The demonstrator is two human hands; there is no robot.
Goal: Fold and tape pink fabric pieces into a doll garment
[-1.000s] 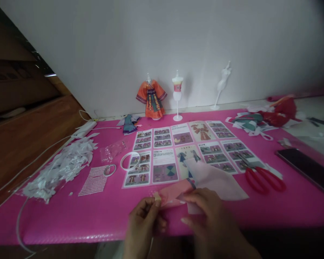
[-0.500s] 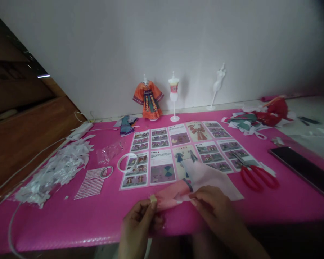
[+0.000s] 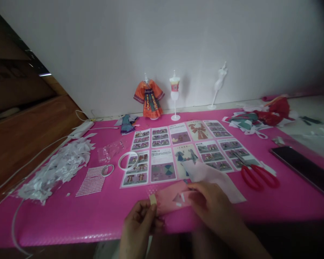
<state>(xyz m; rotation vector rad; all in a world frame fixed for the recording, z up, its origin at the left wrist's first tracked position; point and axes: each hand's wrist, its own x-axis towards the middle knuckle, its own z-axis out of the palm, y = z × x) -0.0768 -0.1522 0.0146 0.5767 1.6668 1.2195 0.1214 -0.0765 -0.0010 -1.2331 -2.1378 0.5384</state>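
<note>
Near the front edge of the pink-covered table, a small piece of pink fabric (image 3: 170,197) stretches between my two hands. Thumb and fingers of my left hand (image 3: 142,216) pinch its left end, where a pale yellow strip shows. Closed over its right end is my right hand (image 3: 209,199), its fingertips partly hidden. Small white bits and a dark gap show in the fabric's middle. Behind my right hand lies a pale pink sheet of cloth (image 3: 216,178), overlapping the printed instruction sheet (image 3: 162,156).
Red-handled scissors (image 3: 259,176) and a black phone (image 3: 304,172) lie right. Tape rolls, including a white one (image 3: 120,162), a bead sheet (image 3: 91,181) and white strips (image 3: 56,171) lie left. Behind stand a dressed mannequin (image 3: 149,97) and two white mannequins (image 3: 175,95). Fabric scraps (image 3: 270,115) are piled far right.
My right hand has moved up slightly and now covers more of the pink fabric's right end. The fabric lies flatter and more turned towards me. My left hand keeps its pinch.
</note>
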